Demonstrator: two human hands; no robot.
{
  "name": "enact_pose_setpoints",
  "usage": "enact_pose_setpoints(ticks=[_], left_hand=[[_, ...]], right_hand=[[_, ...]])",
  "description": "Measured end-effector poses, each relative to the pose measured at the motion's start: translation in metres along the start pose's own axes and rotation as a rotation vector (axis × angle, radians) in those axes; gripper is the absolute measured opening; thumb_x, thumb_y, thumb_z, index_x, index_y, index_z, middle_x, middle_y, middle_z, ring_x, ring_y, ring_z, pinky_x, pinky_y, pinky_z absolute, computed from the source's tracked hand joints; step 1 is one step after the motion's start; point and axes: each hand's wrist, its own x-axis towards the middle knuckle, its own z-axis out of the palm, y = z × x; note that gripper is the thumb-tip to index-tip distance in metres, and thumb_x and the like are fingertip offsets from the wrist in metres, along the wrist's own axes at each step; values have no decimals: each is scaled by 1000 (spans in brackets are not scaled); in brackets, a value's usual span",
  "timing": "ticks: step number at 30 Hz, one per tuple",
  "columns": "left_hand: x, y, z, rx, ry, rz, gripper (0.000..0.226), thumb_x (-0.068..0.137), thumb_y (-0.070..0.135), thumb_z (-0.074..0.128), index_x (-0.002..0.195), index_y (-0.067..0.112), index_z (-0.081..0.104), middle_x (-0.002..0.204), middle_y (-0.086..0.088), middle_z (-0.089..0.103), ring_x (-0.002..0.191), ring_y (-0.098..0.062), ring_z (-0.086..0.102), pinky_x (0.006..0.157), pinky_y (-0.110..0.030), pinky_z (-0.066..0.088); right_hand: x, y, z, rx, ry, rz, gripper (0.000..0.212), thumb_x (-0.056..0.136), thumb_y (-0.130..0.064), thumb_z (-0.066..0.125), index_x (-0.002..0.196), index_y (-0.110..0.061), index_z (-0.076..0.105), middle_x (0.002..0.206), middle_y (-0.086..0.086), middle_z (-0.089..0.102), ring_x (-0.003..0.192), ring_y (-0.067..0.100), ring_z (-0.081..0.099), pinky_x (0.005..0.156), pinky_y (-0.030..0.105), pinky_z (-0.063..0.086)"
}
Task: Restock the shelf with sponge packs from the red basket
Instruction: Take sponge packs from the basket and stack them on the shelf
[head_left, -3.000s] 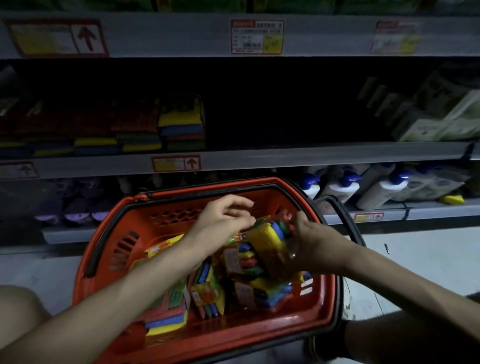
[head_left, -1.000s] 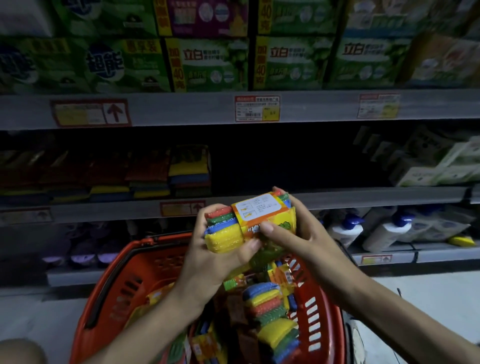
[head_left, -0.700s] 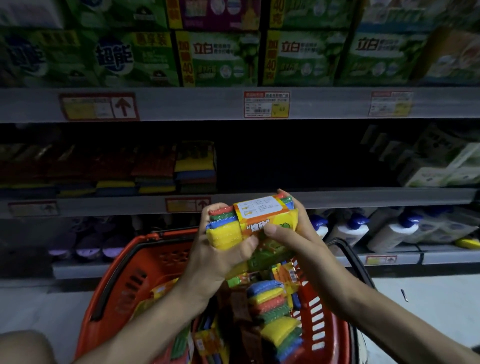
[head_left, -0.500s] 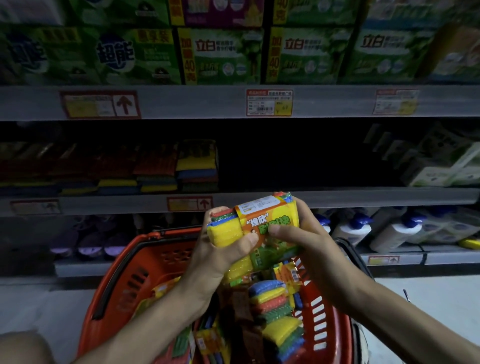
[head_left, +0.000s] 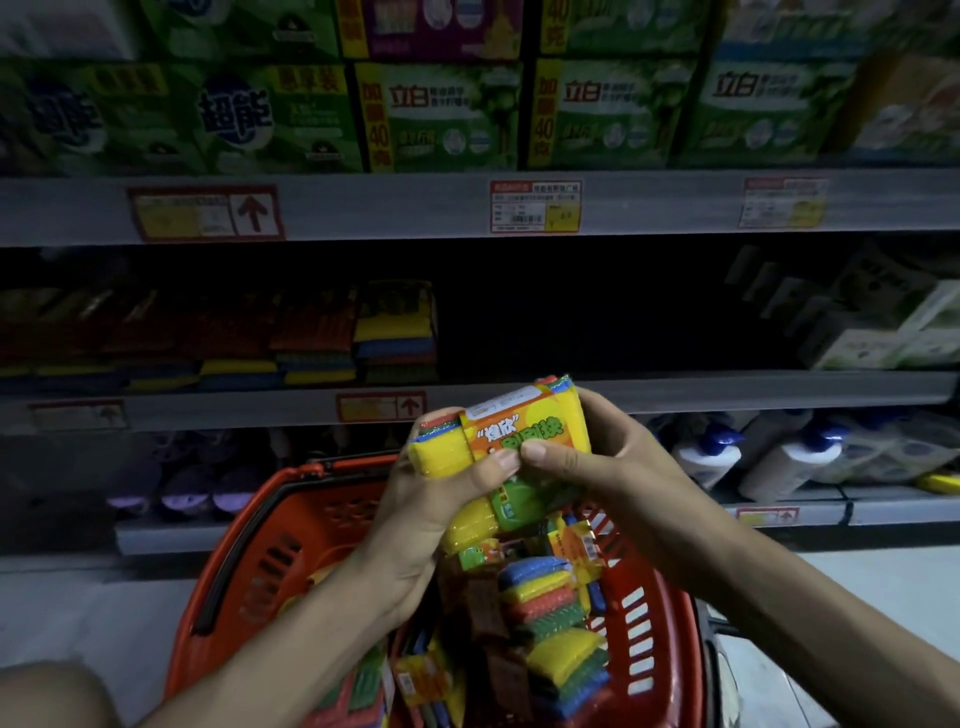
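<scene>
Sponge pack (head_left: 519, 434): long axis running left-right, right end tilting up; left hand (head_left: 431, 504) and right hand (head_left: 618, 467) curling fingers round its ends; open shelf (head_left: 701, 389) room lying behind, centre frame.

Dim store light, middle shelf (head_left: 571, 312) sunk in shadow — soft blur, edges bowed by wide-angle lens

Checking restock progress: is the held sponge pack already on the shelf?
No, the left hand and right hand grip the sponge pack above the red basket, short of the shelf.
</scene>
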Motion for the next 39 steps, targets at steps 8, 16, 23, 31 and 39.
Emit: enact_pose_setpoints(ticks=[8,16,23,31,39], left_hand=[[7,7,-11,104,-22,-61,72,60,52,87,123,28,64,118,-5,75,113,-23,70,99,-52,55],[12,4,-13,43,58,-110,68,66,38,94,122,9,69,111,-10,78,102,-20,75,91,-35,55],[24,2,-9,-11,219,-49,73,60,41,94,122,13,67,108,-4,79,99,-16,76,97,-41,55],[47,0,-3,234,309,275,52,78,14,88,118,15,56,113,1,69,98,-3,72,78,-19,58],[75,4,-2,593,397,428,43,97,34,69,138,23,59,127,15,47,101,7,58,84,-11,49]], right_hand=[[18,-14,-24,-52,222,-47,89,63,-38,94,141,-28,52,130,-1,65,111,19,72,92,40,61],[31,-5,-8,39,379,-26,85,69,-44,86,143,-26,50,135,6,60,117,23,67,102,49,54],[18,22,7,17,385,147,63,81,-39,83,135,-22,56,124,6,64,108,21,68,91,40,58],[43,30,17,157,368,164,36,87,-18,80,119,-8,67,104,15,78,89,24,78,81,32,62],[86,27,15,52,462,3,41,87,-13,80,124,-3,64,109,13,73,99,24,75,82,25,62]])
